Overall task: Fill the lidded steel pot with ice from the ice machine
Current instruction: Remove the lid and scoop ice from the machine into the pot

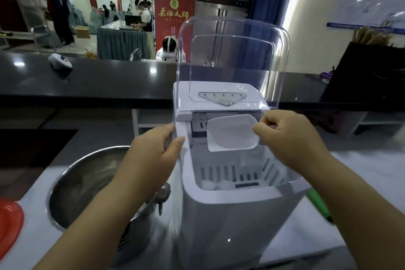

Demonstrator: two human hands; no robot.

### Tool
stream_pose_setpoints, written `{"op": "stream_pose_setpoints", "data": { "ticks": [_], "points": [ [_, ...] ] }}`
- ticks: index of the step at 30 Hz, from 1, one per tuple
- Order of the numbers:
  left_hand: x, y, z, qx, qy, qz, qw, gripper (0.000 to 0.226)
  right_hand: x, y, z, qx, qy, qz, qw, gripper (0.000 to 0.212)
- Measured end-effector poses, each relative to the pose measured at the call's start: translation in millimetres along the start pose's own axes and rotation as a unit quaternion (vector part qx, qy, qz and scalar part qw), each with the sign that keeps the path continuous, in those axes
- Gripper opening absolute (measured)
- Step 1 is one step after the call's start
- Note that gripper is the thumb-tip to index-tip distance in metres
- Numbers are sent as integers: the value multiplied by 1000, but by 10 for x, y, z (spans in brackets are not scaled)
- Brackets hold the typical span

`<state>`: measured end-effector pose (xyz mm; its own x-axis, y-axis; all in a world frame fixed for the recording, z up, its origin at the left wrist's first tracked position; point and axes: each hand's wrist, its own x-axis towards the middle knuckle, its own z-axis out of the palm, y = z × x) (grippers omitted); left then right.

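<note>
The white ice machine [230,215] stands in front of me with its clear lid [232,50] swung up. A few ice pieces [210,185] lie at the bottom of its slotted basket. My right hand [291,138] pinches the handle of a white plastic scoop [231,133] held above the basket, with no ice visible in it. My left hand [153,151] rests with straight fingers against the machine's left edge. The steel pot [81,182] sits uncovered to the left of the machine, partly behind my left arm. No pot lid is in view.
A red object [8,223] lies at the left edge of the white table. A green pen-like item [317,206] lies right of the machine. A dark counter [98,81] runs across behind, with a white device [60,63] on it. People stand in the far room.
</note>
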<state>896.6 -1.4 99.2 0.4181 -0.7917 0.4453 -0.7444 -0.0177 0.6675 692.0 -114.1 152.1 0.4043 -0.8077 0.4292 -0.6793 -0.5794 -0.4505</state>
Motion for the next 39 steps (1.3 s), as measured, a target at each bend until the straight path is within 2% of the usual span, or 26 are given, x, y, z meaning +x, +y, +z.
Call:
{"op": "stream_pose_setpoints", "data": {
  "ticks": [3,6,10,17,21,25,30,33,39],
  "points": [
    [59,35,141,4,-19,-23,1000,55,43,112,-110,-82,-12,-27,996,23],
    [97,95,225,-8,-16,-36,999,66,104,182,-169,-197,-71,-60,976,22],
    [146,106,241,9,1,-56,998,66,180,175,-148,-303,-144,-103,936,17],
    [166,138,245,25,3,-52,998,56,254,71,1,-366,-266,-102,886,26],
    [161,129,250,39,7,-41,998,60,271,62,81,-338,-325,-76,880,31],
    [163,114,250,49,1,-43,998,63,272,42,122,-308,-352,-59,882,32],
    [165,105,245,58,-3,-40,998,63,210,-18,289,-231,-437,-40,868,32],
    [162,90,244,58,-4,-41,997,62,197,-11,388,-219,-455,-54,862,30],
    [173,68,255,56,-3,-41,998,62,144,21,515,-179,-504,-26,844,36]
  ]
}}
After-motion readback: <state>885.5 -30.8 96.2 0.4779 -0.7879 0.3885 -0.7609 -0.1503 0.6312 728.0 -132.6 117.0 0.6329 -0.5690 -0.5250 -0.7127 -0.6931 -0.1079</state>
